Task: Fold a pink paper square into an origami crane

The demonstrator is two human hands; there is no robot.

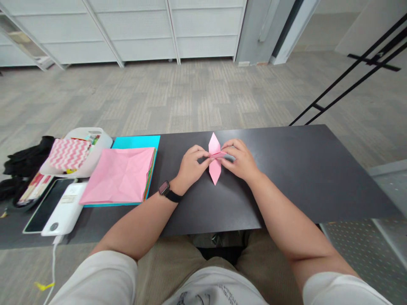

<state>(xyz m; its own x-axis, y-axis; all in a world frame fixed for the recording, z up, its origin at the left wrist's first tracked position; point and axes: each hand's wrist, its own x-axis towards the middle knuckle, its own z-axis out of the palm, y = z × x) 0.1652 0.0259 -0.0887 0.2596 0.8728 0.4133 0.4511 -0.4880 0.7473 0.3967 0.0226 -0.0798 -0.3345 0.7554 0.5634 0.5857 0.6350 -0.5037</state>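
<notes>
A pink folded paper (215, 170) is between my two hands over the dark table (302, 169). Its two pointed flaps spread toward the far and near sides, and a narrow raised fold runs across the middle. My left hand (194, 164) pinches the left end of that fold between thumb and fingers. From the other side, my right hand (241, 159) grips its right end, with thumb and fingertips closed on the paper. The fingertips partly cover both ends of the fold.
At the left, a stack of coloured paper (119, 176) has a creased pink sheet on top. Beside it are a white basket (101, 146), a phone (52, 203), a white power bank (65, 207) with a cable, and a black cloth bundle (30, 159). A black metal frame (337, 84) stands beyond the table.
</notes>
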